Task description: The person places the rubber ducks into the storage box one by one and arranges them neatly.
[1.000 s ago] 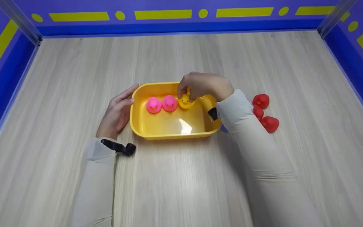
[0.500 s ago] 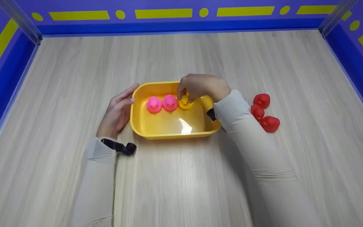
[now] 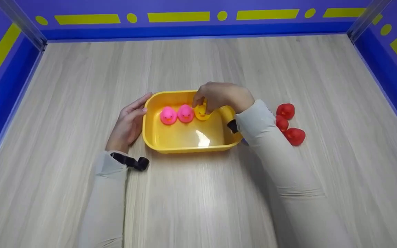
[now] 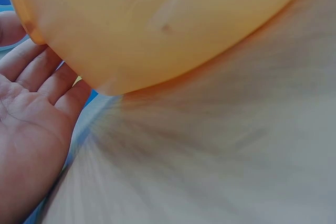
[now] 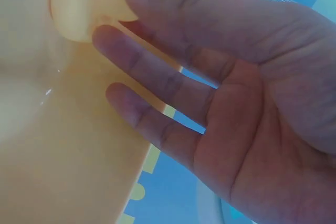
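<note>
In the head view a yellow plastic tub (image 3: pixel 191 150) stands on the table with two pink rubber ducks, a left one (image 3: pixel 168 115) and a right one (image 3: pixel 185 113), side by side along its far part. Right of them is a yellow rubber duck (image 3: pixel 202 113), which my right hand (image 3: pixel 224 96) holds between thumb and fingertips, reaching in over the far rim. The right wrist view shows the thumb and fingers on the yellow duck, the lower fingers stretched. My left hand (image 3: pixel 126 124) rests against the tub's left end, fingers straight along the outside wall (image 4: pixel 168 30), thumb tip at the rim.
Several red rubber ducks (image 3: pixel 295 136) sit in a group to the right of the tub, partly behind the right forearm. A bit of something blue (image 3: pixel 244 141) peeks out between tub and sleeve. Purple and blue walls (image 3: pixel 198 31) with yellow marks border the table.
Little differs. My right hand has lowered slightly at the yellow duck, which stays in the same spot; the left hand and the tub have kept their place.
</note>
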